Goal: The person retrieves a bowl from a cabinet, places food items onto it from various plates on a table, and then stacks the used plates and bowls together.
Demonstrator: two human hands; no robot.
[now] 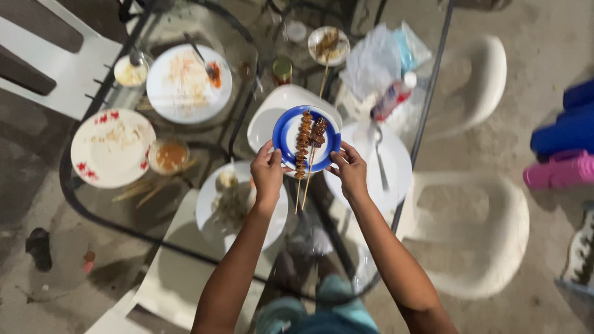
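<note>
Currently both my hands grip the small blue plate (288, 133) by its near rim, left hand (267, 172) and right hand (349, 170) on opposite sides, above the glass surface (99, 204). Two skewers (303, 148) lie loose across it, sticks overhanging toward me; light and stiff, I judge, but tilt and they slide. Dirty plates (112, 147) crowd left; surface edge close on right.
</note>
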